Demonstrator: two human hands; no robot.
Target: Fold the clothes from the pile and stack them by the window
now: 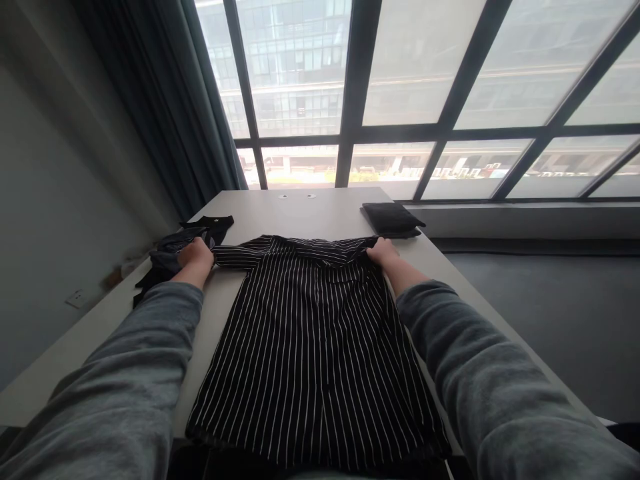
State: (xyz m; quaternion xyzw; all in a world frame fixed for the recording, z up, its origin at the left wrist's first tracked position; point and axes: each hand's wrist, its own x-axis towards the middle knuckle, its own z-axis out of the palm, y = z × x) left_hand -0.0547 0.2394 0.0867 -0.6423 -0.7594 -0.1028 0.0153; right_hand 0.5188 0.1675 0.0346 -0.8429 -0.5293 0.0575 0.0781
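Note:
A black shirt (320, 347) with thin white stripes lies spread on the white table, its hem toward me and its collar end away. My left hand (197, 255) is closed on the end of the left sleeve, which is stretched out sideways. At the far right corner of the shirt, my right hand (383, 252) grips the fabric near the shoulder. The right sleeve appears folded inward across the top, though its exact lie is hard to make out. Some of the hem hangs at the near table edge.
Dark crumpled clothes (173, 250) lie on the left side of the table (300, 217), right beside my left hand. A folded black garment (391, 219) sits at the back right. Behind the table are large windows (300, 67) and a dark curtain (165, 100).

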